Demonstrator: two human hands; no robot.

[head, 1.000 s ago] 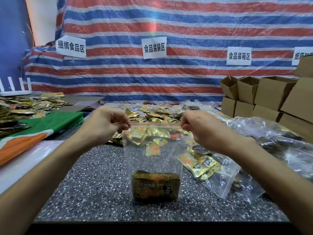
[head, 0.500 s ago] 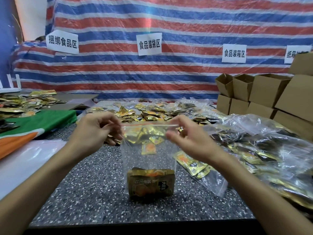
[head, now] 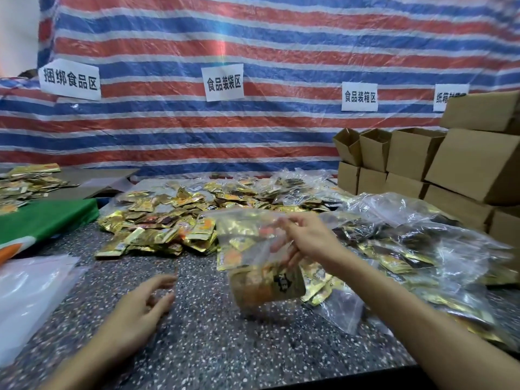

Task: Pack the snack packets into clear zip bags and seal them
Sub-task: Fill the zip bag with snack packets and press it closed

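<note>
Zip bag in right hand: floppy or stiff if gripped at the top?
Probably floppy: the clear zip bag hangs tilted from the right hand. Likely bottom-heavy and apt to swing: snack packets bunch at its bottom. Glossy film may be slippery.
</note>
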